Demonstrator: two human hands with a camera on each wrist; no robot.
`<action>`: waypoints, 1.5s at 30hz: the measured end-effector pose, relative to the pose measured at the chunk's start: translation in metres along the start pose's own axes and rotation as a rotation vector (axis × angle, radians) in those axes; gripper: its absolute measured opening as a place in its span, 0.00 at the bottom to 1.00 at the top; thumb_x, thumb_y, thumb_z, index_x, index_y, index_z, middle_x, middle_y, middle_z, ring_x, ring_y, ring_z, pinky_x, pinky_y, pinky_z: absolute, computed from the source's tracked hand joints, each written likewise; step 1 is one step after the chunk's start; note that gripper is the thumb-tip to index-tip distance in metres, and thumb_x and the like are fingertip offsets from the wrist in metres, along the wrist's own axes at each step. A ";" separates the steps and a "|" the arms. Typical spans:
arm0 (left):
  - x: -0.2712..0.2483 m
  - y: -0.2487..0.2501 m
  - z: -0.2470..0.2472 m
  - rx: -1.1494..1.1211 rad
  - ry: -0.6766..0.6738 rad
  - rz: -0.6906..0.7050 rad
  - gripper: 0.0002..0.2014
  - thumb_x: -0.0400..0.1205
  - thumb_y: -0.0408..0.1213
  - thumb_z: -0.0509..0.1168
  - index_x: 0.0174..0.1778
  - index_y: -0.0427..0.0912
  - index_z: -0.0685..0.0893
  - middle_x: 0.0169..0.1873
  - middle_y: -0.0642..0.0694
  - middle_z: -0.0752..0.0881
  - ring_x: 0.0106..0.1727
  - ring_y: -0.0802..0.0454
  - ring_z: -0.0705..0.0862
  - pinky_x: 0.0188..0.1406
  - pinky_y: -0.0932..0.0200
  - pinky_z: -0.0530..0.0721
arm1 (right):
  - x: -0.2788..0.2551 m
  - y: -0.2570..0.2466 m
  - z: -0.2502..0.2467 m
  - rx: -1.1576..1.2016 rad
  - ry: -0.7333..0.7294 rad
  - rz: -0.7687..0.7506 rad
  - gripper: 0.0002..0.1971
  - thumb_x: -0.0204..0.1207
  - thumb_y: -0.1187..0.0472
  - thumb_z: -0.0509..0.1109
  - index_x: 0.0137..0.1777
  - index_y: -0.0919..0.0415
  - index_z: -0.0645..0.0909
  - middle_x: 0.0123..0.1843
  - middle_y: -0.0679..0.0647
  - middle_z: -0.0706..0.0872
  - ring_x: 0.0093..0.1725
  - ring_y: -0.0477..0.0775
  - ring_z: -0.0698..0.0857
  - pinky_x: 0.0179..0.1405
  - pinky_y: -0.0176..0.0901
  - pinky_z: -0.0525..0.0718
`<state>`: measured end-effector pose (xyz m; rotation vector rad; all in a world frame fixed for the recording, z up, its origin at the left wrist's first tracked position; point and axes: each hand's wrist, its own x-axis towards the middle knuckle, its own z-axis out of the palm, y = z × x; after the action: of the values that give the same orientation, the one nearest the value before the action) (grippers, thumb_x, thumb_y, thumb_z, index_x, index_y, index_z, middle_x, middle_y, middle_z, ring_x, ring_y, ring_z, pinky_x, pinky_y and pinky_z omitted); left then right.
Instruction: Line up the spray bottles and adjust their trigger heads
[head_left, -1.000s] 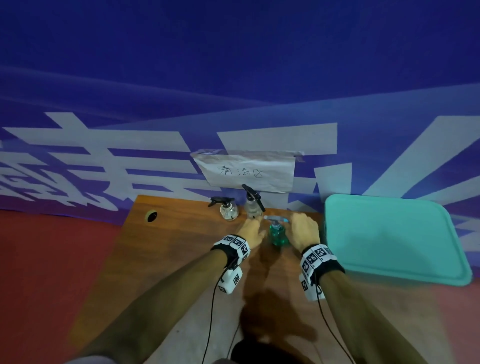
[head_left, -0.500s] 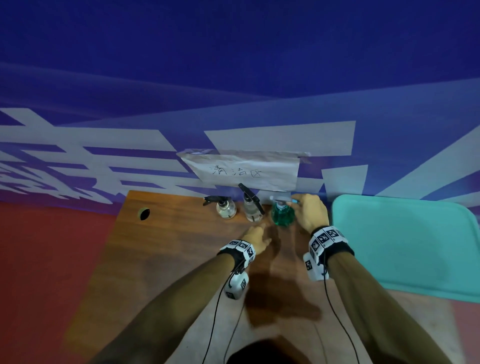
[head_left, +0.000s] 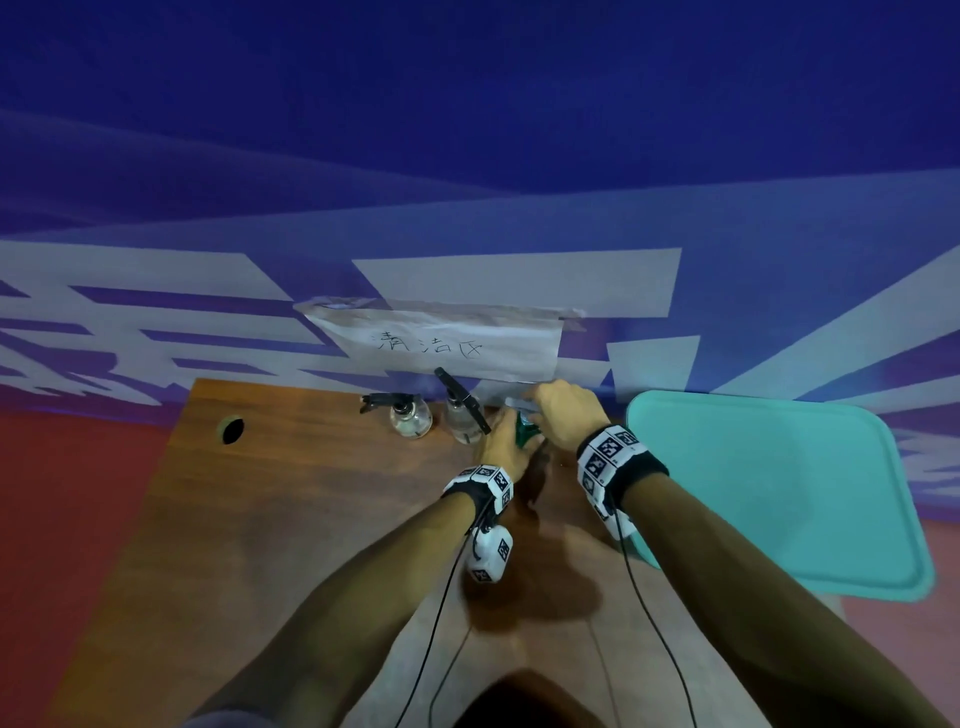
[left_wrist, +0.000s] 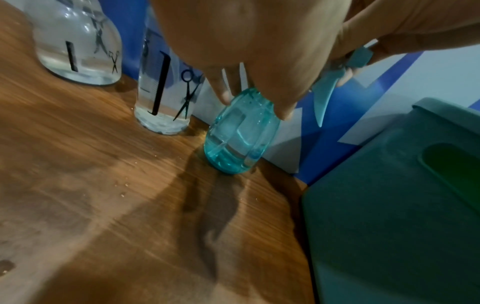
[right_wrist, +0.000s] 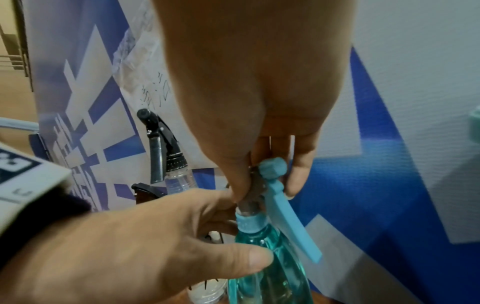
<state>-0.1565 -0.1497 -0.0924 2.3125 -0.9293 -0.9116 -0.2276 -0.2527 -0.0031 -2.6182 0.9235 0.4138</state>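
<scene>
A teal spray bottle (left_wrist: 239, 142) stands on the wooden table (head_left: 311, 493) near the back wall. My left hand (head_left: 506, 444) wraps round its upper body, thumb (right_wrist: 233, 265) in front. My right hand (head_left: 563, 410) pinches the light-blue spray head (right_wrist: 270, 170) from above, with the trigger (right_wrist: 293, 224) hanging down. In the head view the teal spray bottle (head_left: 524, 431) is mostly hidden between both hands. The left hand (left_wrist: 246, 51) and the right hand (right_wrist: 259, 92) fill the tops of their wrist views.
Two clear spray bottles with black heads, one squat (head_left: 410, 418) and one taller (head_left: 462, 421), stand just left of the teal one. A large teal plastic lid (head_left: 769, 488) lies at the right. A taped paper sign (head_left: 441, 343) hangs on the blue wall. A cable hole (head_left: 232, 429) is at the table's left.
The right hand carried the teal bottle back toward the wall beside the clear bottles and stays on its head. The left hand let go, then came forward and gripped the bottle body.
</scene>
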 end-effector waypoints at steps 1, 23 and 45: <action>0.002 0.001 0.000 0.010 0.000 -0.009 0.26 0.79 0.41 0.71 0.72 0.47 0.71 0.68 0.42 0.81 0.68 0.39 0.81 0.66 0.43 0.80 | 0.003 -0.002 -0.001 -0.013 -0.007 -0.004 0.11 0.79 0.59 0.71 0.59 0.61 0.82 0.57 0.61 0.87 0.55 0.65 0.88 0.53 0.54 0.84; 0.005 -0.002 -0.007 0.134 0.055 -0.143 0.12 0.82 0.28 0.64 0.62 0.35 0.77 0.57 0.31 0.82 0.60 0.32 0.82 0.56 0.41 0.83 | 0.012 -0.024 0.000 -0.164 -0.090 -0.047 0.11 0.81 0.67 0.69 0.62 0.65 0.82 0.61 0.64 0.86 0.61 0.66 0.85 0.57 0.56 0.83; 0.003 0.000 -0.016 0.026 0.025 -0.173 0.16 0.84 0.38 0.65 0.64 0.33 0.77 0.59 0.29 0.81 0.62 0.34 0.82 0.51 0.51 0.78 | 0.024 -0.033 0.008 -0.160 -0.055 -0.010 0.14 0.78 0.60 0.71 0.63 0.60 0.81 0.61 0.59 0.86 0.62 0.62 0.84 0.59 0.53 0.82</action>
<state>-0.1431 -0.1494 -0.0831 2.4500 -0.7442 -0.9420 -0.1900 -0.2383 -0.0127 -2.7377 0.8930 0.5765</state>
